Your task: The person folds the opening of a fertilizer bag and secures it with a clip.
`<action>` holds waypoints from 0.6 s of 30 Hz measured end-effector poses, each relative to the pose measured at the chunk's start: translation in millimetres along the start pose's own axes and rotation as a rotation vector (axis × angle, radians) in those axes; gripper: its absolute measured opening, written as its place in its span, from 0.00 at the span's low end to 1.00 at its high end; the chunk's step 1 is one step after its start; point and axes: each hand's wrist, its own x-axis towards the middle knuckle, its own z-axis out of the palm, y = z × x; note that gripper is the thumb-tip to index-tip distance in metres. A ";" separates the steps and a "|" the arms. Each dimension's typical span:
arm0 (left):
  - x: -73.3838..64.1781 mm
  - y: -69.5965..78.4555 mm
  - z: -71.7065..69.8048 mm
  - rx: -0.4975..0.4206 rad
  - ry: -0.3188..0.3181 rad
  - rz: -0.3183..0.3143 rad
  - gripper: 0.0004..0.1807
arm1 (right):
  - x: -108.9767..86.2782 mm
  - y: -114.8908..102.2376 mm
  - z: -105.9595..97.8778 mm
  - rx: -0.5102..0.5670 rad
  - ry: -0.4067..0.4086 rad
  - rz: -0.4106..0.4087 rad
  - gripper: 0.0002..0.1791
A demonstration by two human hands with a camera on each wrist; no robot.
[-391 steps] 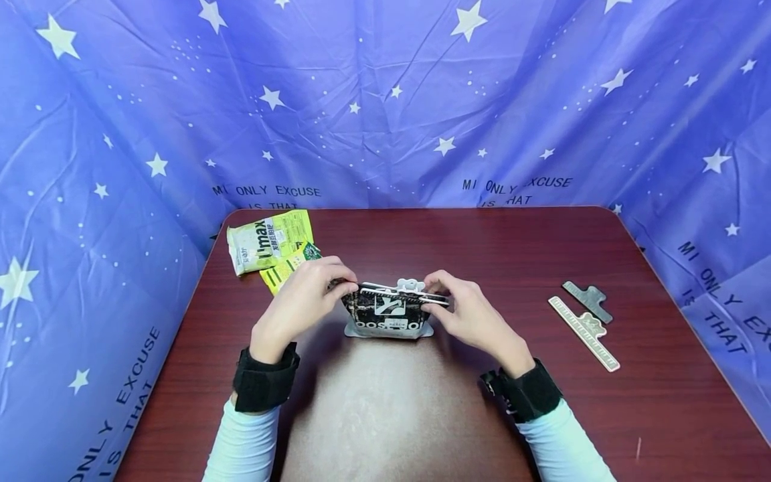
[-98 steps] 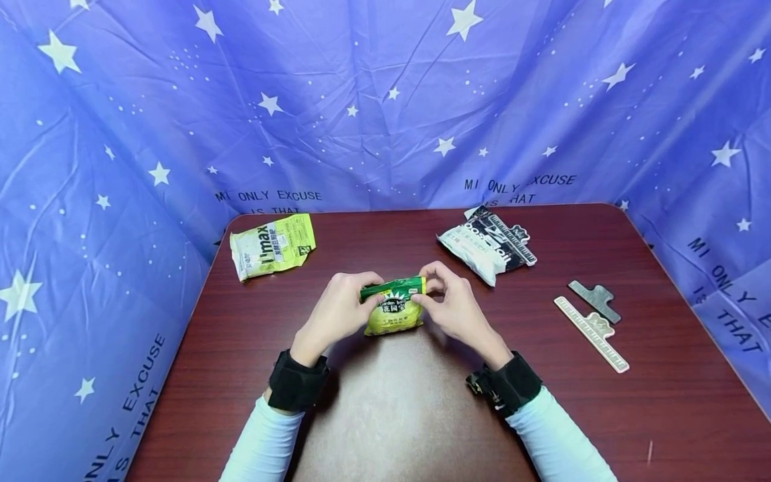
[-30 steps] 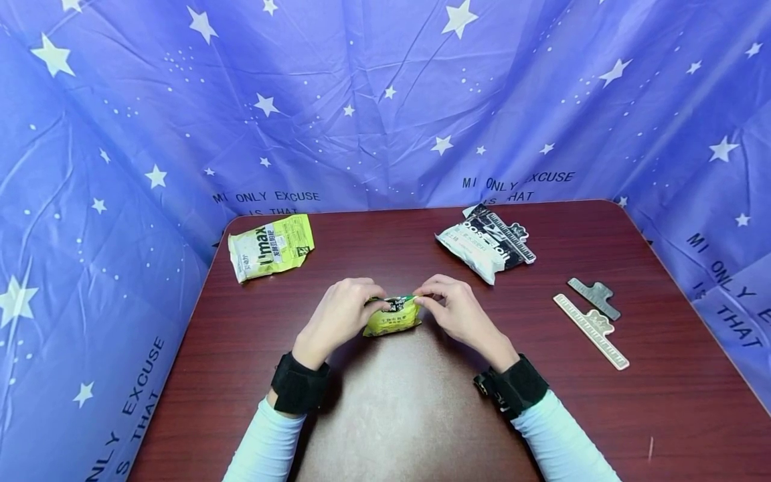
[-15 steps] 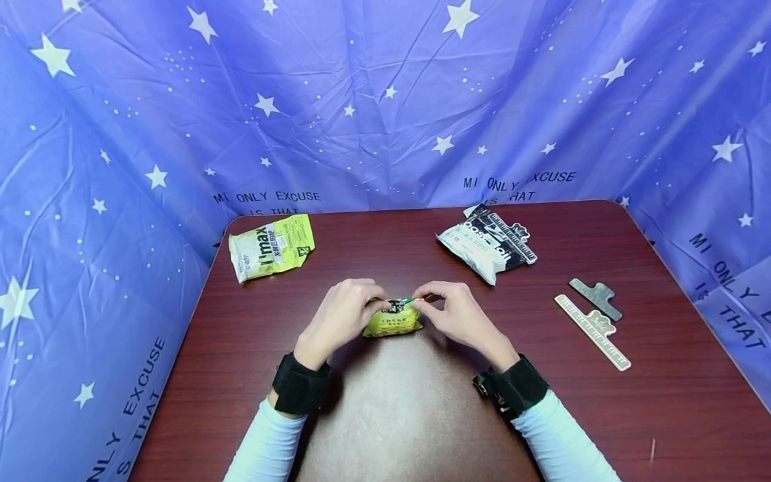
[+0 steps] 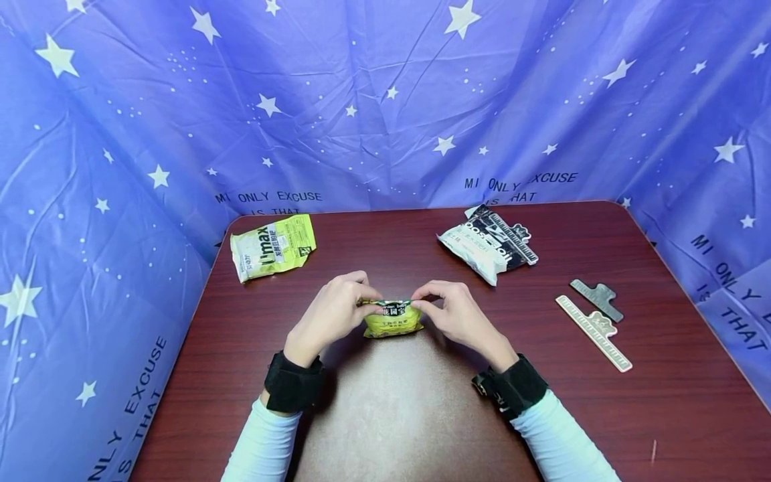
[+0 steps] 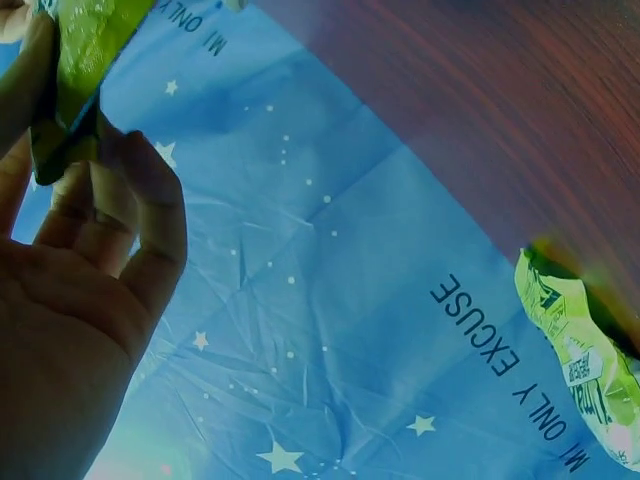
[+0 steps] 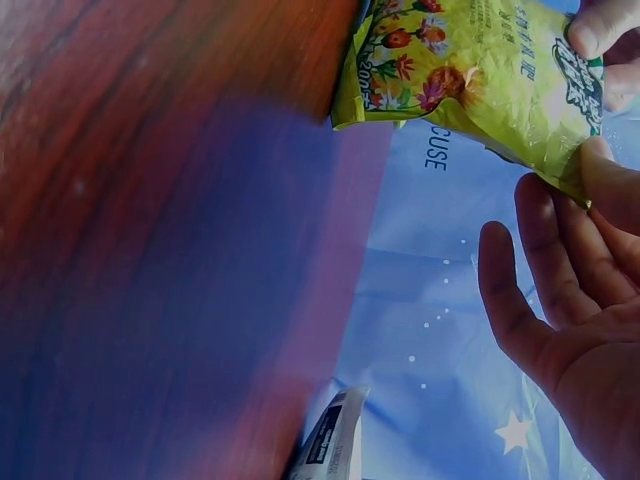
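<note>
Near the middle of the table stands a small yellow-green bag (image 5: pixel 394 326) printed "Garden baby", its top edge folded down. My left hand (image 5: pixel 334 311) pinches the folded top at the left end, and my right hand (image 5: pixel 462 323) pinches it at the right end. The right wrist view shows the bag (image 7: pixel 490 65) with red flowers printed low on its front; the right hand's (image 7: pixel 590 330) thumb presses on its corner. In the left wrist view the bag (image 6: pixel 95 45) is partly cut off, and the left hand (image 6: pixel 80 270) has its fingers bent at the bag's lower corner.
A lime-and-white Umax bag (image 5: pixel 274 248) lies at the back left. At the back right lies a black-and-white bag (image 5: pixel 482 248) with a ruler-shaped clip (image 5: pixel 515 237) on it. A grey clip (image 5: pixel 596 299) and a cream clip (image 5: pixel 593 333) lie on the right.
The black-and-white bag has gone from the hands to the back right, and the yellow-green bag has come to the middle. Its green top band has been folded down. Lately the left hand shifted slightly.
</note>
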 end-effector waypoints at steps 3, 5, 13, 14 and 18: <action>-1.3 -2.2 -0.2 -0.034 -0.005 -0.006 0.04 | 0.0 -1.2 0.6 -0.020 0.003 -0.028 0.05; -1.6 -3.2 0.4 -0.045 -0.002 -0.001 0.03 | -0.1 -1.5 1.0 -0.032 0.008 -0.054 0.04; -0.7 -5.0 3.9 -0.056 0.027 0.063 0.04 | -0.2 -4.3 0.9 -0.052 0.000 -0.044 0.06; -0.7 -5.0 3.9 -0.055 0.028 0.069 0.05 | 0.1 -4.9 1.0 -0.052 -0.006 -0.039 0.05; -0.6 -4.1 2.5 -0.053 0.018 0.067 0.06 | 2.5 -5.3 2.1 -0.025 -0.029 -0.038 0.05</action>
